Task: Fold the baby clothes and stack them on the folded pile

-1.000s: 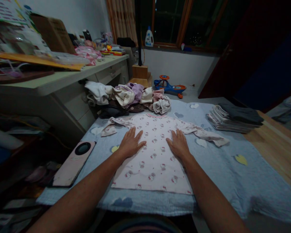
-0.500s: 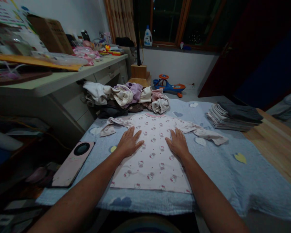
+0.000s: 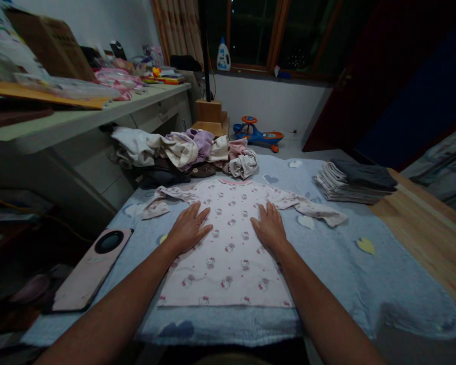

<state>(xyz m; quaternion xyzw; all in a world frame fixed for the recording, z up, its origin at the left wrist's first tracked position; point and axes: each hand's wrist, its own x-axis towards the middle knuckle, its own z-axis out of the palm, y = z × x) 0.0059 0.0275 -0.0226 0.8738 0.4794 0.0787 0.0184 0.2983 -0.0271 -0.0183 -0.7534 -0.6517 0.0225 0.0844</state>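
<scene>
A pale pink long-sleeved shirt (image 3: 228, 248) with small printed cat figures lies spread flat, its collar away from me and its hem towards me. Both sleeves stretch out sideways, the left one bent. My left hand (image 3: 188, 228) rests flat on the shirt's left side below the sleeve, fingers spread. On the right side my right hand (image 3: 269, 225) lies likewise, palm down with fingers stretched out. Beneath the shirt is a light blue blanket (image 3: 338, 274) with cloud and leaf patterns.
Crumpled clothes (image 3: 186, 149) are heaped beyond the shirt at the left. A folded stack of clothes (image 3: 353, 181) stands at the right by a wooden board (image 3: 421, 238). A pink phone (image 3: 91, 271) lies at the left edge. A cluttered desk (image 3: 79, 119) borders the left side.
The whole view has shifted a little, so things appear further left. Both hands stay flat on the shirt in nearly the same places.
</scene>
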